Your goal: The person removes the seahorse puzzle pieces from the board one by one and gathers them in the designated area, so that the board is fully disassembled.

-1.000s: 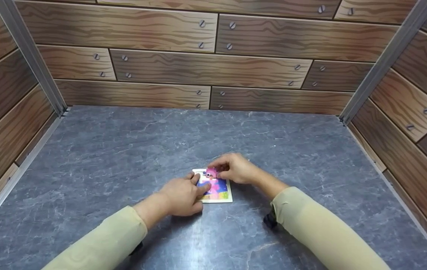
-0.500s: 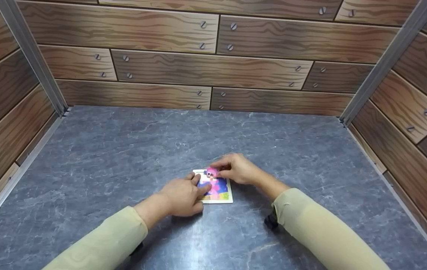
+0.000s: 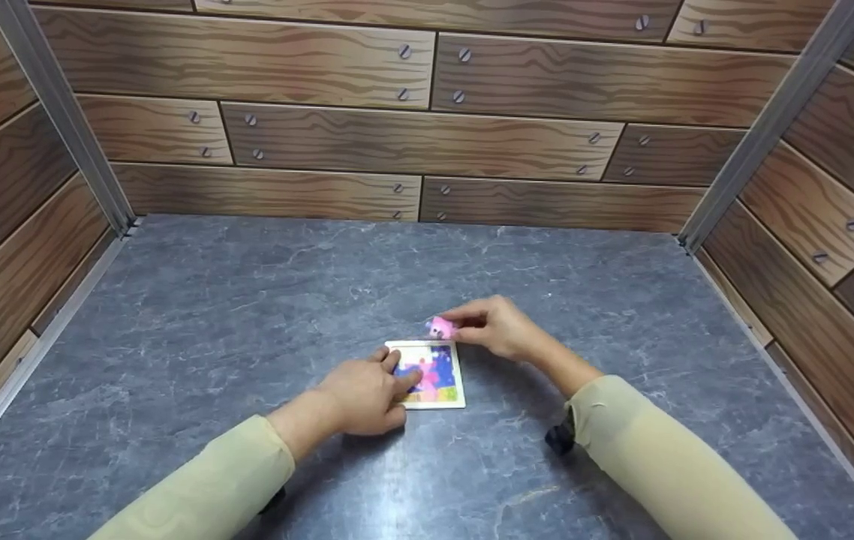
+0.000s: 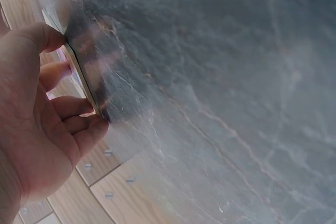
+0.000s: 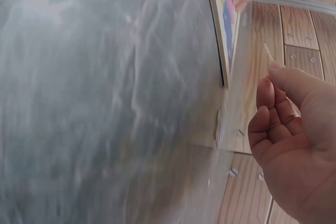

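Note:
A small square jigsaw puzzle in a pale frame lies on the table, its picture blue, pink and yellow-green. A bare whitish patch shows near its far left corner. My left hand holds the puzzle along its left side, thumb at the near corner and fingertips at the far end; the index finger lies across the picture. Just beyond the far edge, my right hand pinches a pink puzzle piece with a printed eye between thumb and fingers, apart from the frame. In the right wrist view that piece appears edge-on.
The dark grey marbled tabletop extends all around the puzzle. Wood-patterned walls enclose the back and both sides, with metal posts at the corners.
My right hand has lifted the pink piece off the puzzle and drawn it away to the right, past the far edge, uncovering the pale patch. My left hand has stayed put.

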`<state>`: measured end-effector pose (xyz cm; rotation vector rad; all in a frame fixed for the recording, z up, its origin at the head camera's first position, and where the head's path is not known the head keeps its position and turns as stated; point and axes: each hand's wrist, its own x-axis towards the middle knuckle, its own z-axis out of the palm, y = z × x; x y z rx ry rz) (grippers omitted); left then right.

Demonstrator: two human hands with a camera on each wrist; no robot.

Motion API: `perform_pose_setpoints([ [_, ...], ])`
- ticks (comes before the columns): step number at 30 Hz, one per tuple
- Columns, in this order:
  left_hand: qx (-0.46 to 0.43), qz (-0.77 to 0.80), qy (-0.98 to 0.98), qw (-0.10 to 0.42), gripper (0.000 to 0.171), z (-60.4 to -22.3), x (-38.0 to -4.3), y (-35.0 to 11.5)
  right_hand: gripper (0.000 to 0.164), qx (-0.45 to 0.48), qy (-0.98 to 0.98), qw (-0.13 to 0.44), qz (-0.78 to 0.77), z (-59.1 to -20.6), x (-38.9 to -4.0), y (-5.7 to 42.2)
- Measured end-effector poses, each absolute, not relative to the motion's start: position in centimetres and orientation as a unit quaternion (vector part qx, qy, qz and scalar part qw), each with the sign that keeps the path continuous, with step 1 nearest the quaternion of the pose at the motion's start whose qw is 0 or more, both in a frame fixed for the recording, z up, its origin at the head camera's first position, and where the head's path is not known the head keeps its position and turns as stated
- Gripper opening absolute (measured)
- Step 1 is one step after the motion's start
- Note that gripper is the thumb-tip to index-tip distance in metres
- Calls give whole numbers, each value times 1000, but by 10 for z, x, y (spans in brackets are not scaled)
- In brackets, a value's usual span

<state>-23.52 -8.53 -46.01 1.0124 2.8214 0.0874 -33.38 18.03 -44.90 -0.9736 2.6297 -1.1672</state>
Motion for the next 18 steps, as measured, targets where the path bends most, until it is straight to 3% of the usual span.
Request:
perform_pose_setpoints([
  [18, 341, 30, 937, 65, 62, -461, -236, -86, 33, -298, 876, 59, -375, -448, -348, 236],
])
